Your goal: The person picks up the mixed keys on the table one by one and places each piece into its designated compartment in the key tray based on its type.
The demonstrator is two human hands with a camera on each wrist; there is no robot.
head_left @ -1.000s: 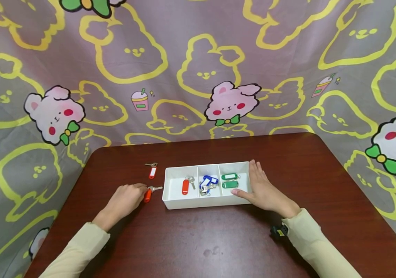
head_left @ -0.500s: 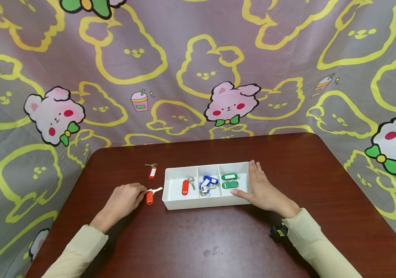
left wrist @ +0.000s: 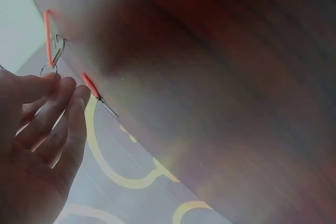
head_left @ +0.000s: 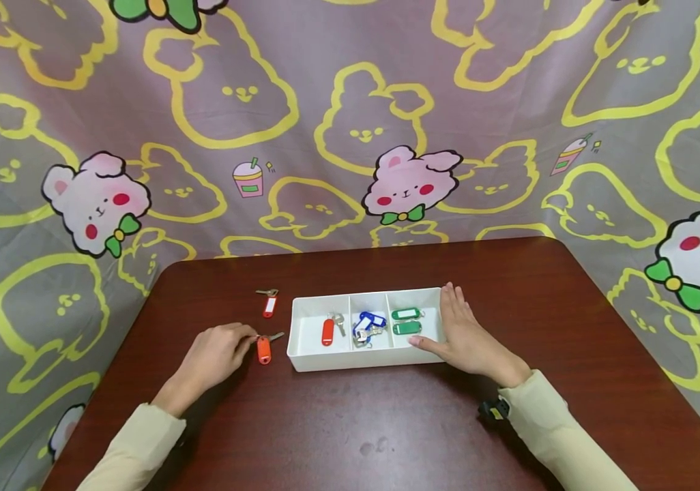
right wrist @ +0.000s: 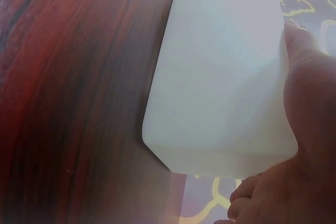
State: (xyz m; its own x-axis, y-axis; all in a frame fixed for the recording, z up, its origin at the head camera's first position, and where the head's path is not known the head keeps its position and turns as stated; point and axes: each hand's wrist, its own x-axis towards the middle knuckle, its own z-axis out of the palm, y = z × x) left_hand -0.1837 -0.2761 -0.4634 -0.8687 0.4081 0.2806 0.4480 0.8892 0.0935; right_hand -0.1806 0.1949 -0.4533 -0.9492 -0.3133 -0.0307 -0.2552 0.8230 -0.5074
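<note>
In the head view my left hand [head_left: 217, 351], left of the white tray [head_left: 350, 360], pinches the small metal ring of a key with a red tag [head_left: 264, 350]. The left wrist view shows the ring [left wrist: 49, 70] at my fingertips, with the red tag [left wrist: 49, 38] tilted beyond it. A second red-tagged key [head_left: 270, 305] lies farther back on the table. My right hand [head_left: 473, 341] rests on the tray's right end, fingers straight along the end wall and thumb over the front rim. The right wrist view has the tray's white wall [right wrist: 220, 93] beside that hand.
The tray has three compartments: a red-tagged key [head_left: 328, 331] in the left, blue-tagged keys [head_left: 370, 320] in the middle, green tags [head_left: 407, 328] in the right. Brown wooden table [head_left: 338, 423] lies around it. A patterned curtain [head_left: 307, 157] rises behind the table's edge.
My left hand has drawn back slightly to the left, and the red tag in it now hangs more upright, with more of it showing. The right hand and the tray have stayed in place.
</note>
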